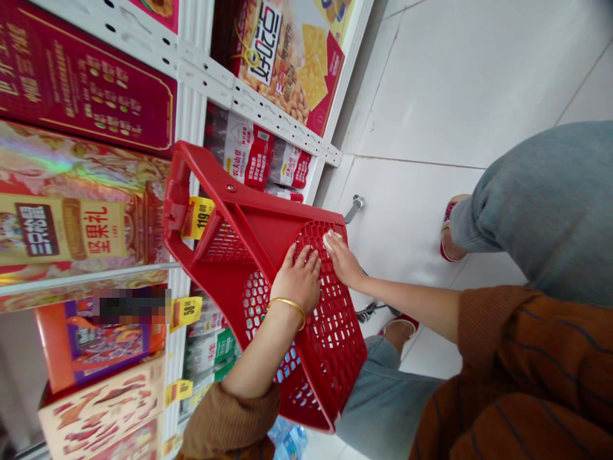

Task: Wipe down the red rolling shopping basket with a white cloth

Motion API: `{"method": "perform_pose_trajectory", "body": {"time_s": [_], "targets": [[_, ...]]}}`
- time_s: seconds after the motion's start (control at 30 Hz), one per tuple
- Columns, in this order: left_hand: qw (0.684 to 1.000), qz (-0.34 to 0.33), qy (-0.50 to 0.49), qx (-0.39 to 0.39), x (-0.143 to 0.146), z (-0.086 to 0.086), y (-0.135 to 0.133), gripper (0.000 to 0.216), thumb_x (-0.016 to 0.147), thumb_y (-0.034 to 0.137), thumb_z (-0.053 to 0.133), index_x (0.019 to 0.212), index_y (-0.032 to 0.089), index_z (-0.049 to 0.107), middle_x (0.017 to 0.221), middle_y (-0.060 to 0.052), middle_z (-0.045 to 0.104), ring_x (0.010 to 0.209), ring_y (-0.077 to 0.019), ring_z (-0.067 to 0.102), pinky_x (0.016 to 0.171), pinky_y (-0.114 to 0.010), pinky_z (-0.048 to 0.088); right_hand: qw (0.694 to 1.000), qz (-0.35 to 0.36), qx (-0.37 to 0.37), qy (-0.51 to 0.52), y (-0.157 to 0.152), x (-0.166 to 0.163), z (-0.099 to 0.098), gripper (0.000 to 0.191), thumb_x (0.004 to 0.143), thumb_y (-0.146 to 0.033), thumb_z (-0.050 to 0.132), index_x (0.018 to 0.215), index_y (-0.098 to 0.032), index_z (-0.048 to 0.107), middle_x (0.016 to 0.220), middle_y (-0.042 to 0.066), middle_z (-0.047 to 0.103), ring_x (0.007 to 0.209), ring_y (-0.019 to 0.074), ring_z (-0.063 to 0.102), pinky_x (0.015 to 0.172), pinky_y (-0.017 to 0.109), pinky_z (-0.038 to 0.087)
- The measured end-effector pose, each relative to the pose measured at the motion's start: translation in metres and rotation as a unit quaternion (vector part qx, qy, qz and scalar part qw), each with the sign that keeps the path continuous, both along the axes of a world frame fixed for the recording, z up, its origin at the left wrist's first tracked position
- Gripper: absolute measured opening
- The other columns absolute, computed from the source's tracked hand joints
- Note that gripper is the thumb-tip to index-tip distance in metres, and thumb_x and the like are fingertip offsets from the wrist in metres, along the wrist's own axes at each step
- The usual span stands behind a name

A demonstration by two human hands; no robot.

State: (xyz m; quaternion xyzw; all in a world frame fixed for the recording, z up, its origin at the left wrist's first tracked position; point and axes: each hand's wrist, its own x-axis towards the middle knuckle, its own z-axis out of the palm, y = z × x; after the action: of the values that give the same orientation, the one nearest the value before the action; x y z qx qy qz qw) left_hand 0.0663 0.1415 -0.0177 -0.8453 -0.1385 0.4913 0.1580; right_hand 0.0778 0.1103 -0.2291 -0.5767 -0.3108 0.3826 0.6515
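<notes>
A red plastic shopping basket on wheels [258, 217], with honeycomb holes in its sides, stands tilted in my view beside the shelves. My left hand [295, 281], with a gold bracelet [290, 306] at the wrist, lies over the basket's upper rim. Its fingers are slightly bent and bear on the perforated side; the thumb is hidden. Close by, my right hand [343, 259] presses a small crumpled white wipe [330, 241] against the same side near the edge. The fingers of this hand are together over the wipe, which they partly cover.
Shelves along the left hold gift boxes [86, 230], a cracker carton [292, 57] and bottles with red labels [249, 150]. Yellow price tags [198, 217] hang on the shelf edge. A metal caster [354, 207] shows beside the basket. Pale floor tiles [460, 83] and my legs [550, 204] are at right.
</notes>
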Motion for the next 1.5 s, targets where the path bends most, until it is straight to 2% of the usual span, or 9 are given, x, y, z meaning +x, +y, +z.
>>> {"method": "perform_pose_trajectory", "body": {"time_s": [0.23,0.4,0.6,0.73,0.87,0.97,1.03,1.27,1.5], "targets": [[1.000,0.020,0.013,0.002,0.002,-0.001,0.000,0.049,0.093,0.030,0.035,0.139,0.016,0.046,0.150,-0.007,0.036,0.143,-0.0275,0.025,0.118,-0.054,0.006,0.998,0.020,0.043,-0.027,-0.026,-0.011,0.001,0.052,0.093,-0.008,0.034,0.142,-0.026,0.041,0.150,0.008,0.037,0.142,0.0172,0.027,0.117,0.048,0.026],[1.000,0.029,-0.004,-0.002,0.008,-0.002,0.002,0.051,0.089,0.030,0.043,0.139,0.018,0.045,0.148,-0.009,0.040,0.142,-0.0275,0.028,0.118,-0.054,0.009,0.997,0.035,0.056,-0.028,-0.045,-0.015,0.009,0.057,0.090,-0.004,0.035,0.142,-0.026,0.040,0.149,0.007,0.040,0.140,0.0172,0.033,0.116,0.049,0.028],[1.000,0.015,-0.004,0.014,0.020,-0.007,0.014,0.054,0.085,0.032,0.050,0.139,0.024,0.045,0.151,-0.006,0.037,0.143,-0.0261,0.025,0.118,-0.054,0.006,0.994,0.052,0.087,-0.033,-0.063,-0.010,0.012,0.054,0.088,-0.003,0.036,0.137,-0.023,0.048,0.142,0.009,0.049,0.136,0.0186,0.040,0.113,0.049,0.034],[0.999,0.041,0.004,0.034,0.023,-0.011,0.020,0.059,0.085,0.038,0.052,0.141,0.021,0.043,0.153,-0.008,0.031,0.145,-0.0277,0.020,0.117,-0.056,0.006,0.996,0.016,0.088,-0.011,-0.049,0.006,0.012,0.044,0.093,-0.013,0.038,0.132,-0.026,0.053,0.138,0.006,0.054,0.133,0.0168,0.044,0.114,0.045,0.034],[0.998,0.039,0.008,0.050,0.023,-0.013,0.019,0.061,0.084,0.040,0.053,0.140,0.018,0.043,0.155,-0.009,0.024,0.146,-0.0275,0.016,0.118,-0.054,0.006,0.997,-0.065,0.031,0.023,-0.002,0.021,0.009,0.042,0.097,-0.022,0.035,0.137,-0.023,0.048,0.147,0.008,0.042,0.139,0.0175,0.034,0.118,0.044,0.026],[0.998,0.035,0.001,0.056,0.022,-0.013,0.018,0.059,0.085,0.042,0.050,0.139,0.020,0.045,0.154,-0.009,0.026,0.145,-0.0268,0.017,0.118,-0.053,0.007,0.998,-0.061,0.002,0.021,0.032,0.025,0.006,0.044,0.096,-0.022,0.034,0.139,-0.020,0.045,0.152,0.010,0.033,0.143,0.0191,0.025,0.119,0.045,0.020],[0.998,0.041,0.004,0.053,0.022,-0.014,0.018,0.060,0.085,0.042,0.050,0.140,0.019,0.044,0.154,-0.009,0.027,0.145,-0.0270,0.017,0.118,-0.053,0.007,0.998,-0.053,-0.008,0.013,0.043,0.024,0.003,0.045,0.095,-0.018,0.032,0.139,-0.019,0.046,0.151,0.010,0.035,0.143,0.0185,0.025,0.119,0.045,0.019],[0.998,0.043,-0.006,0.052,0.022,-0.015,0.018,0.058,0.083,0.039,0.053,0.138,0.021,0.047,0.154,-0.008,0.029,0.145,-0.0279,0.020,0.117,-0.054,0.007,0.999,-0.037,0.012,-0.010,0.026,0.011,0.004,0.055,0.090,-0.005,0.031,0.142,-0.020,0.042,0.151,0.009,0.036,0.143,0.0173,0.026,0.119,0.045,0.023],[0.996,0.063,0.036,0.058,0.027,-0.013,0.017,0.066,0.085,0.039,0.050,0.144,0.015,0.036,0.156,-0.007,0.021,0.146,-0.0264,0.013,0.119,-0.052,0.004,0.999,-0.005,0.041,-0.028,0.000,0.001,0.014,0.062,0.085,0.002,0.034,0.141,-0.022,0.042,0.150,0.008,0.038,0.142,0.0183,0.027,0.118,0.046,0.025]]}}
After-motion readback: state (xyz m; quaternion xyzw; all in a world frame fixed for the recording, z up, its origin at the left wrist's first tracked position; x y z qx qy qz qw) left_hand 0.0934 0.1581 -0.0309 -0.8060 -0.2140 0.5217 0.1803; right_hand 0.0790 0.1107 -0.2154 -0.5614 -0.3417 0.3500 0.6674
